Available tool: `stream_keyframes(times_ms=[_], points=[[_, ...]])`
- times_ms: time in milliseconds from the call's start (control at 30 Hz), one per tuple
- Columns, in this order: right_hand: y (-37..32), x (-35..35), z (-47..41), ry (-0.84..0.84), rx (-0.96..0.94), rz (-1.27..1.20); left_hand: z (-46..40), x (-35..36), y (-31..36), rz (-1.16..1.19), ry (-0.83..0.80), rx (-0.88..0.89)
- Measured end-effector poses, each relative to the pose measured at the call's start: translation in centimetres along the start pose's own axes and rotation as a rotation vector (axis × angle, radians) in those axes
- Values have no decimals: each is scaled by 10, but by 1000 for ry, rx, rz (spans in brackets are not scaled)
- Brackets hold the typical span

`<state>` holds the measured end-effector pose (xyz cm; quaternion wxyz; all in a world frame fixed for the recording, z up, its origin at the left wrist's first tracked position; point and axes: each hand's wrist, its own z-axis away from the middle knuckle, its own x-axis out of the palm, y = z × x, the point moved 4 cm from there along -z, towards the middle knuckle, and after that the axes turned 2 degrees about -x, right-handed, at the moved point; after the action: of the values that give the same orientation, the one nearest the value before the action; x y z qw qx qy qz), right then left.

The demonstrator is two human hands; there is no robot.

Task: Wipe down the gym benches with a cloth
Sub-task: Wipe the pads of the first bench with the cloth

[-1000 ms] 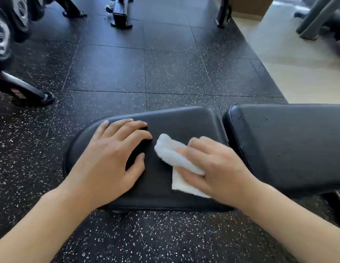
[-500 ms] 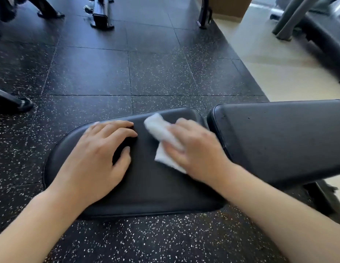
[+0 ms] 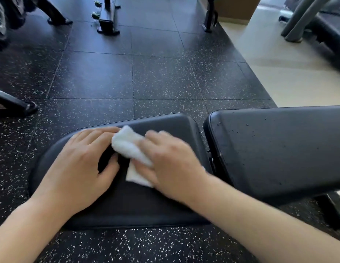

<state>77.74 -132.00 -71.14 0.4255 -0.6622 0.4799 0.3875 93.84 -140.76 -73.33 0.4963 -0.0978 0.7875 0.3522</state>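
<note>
A black padded bench seat (image 3: pixel 165 124) lies low in front of me. To its right sits the longer black back pad (image 3: pixel 279 149), speckled with small crumbs. My left hand (image 3: pixel 80 168) rests flat on the seat's left half, fingers straight. My right hand (image 3: pixel 171 164) grips a crumpled white cloth (image 3: pixel 127 147) and presses it onto the seat's middle. The cloth's far end touches my left fingertips. Part of the cloth is hidden under my right fingers.
Dark speckled rubber floor tiles (image 3: pixel 156 76) surround the bench. Black machine feet (image 3: pixel 108 21) stand at the back. A weight rack leg (image 3: pixel 13 105) reaches in from the left. Pale flooring (image 3: pixel 288 69) and grey equipment (image 3: pixel 302 19) lie at the back right.
My right hand has slid the cloth leftward across the seat until it reaches my left fingers. My left hand stays planted on the seat.
</note>
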Motion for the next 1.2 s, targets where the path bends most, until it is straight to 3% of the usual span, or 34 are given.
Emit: stream_keyframes(times_ms=[100,200,333,433,467,533,600,733,867,933,1000,1067,1200], points=[[74,-16,-19,89,295,46,0,-1,0,2,16,-6],[113,-21,-24,126,489,-84,1,-1,1,17,27,-11],[73,-6,-25,29,272,173,2,1,-2,2,35,5],[18,8,-8,-98,89,21,2,3,-3,-18,31,-8],[20,2,-7,-37,77,-38,1,4,-4,-20,30,-8],[48,-10,-14,104,88,12,0,4,-3,-20,29,-5],[90,-18,-22,64,195,167,1,2,-2,-15,33,-13],[100,-12,-15,56,387,105,3,0,2,-8,45,-15],[3,8,0,-22,88,-16,3,2,1,-22,38,-19],[-8,11,0,-92,-62,-25,3,2,2,-16,29,-19],[25,1,-12,17,5,28,4,0,4,-19,29,-7],[73,-10,-25,4,223,220,7,-3,6,-8,34,-8],[101,-13,-24,17,438,173,13,-8,7,35,21,-28]])
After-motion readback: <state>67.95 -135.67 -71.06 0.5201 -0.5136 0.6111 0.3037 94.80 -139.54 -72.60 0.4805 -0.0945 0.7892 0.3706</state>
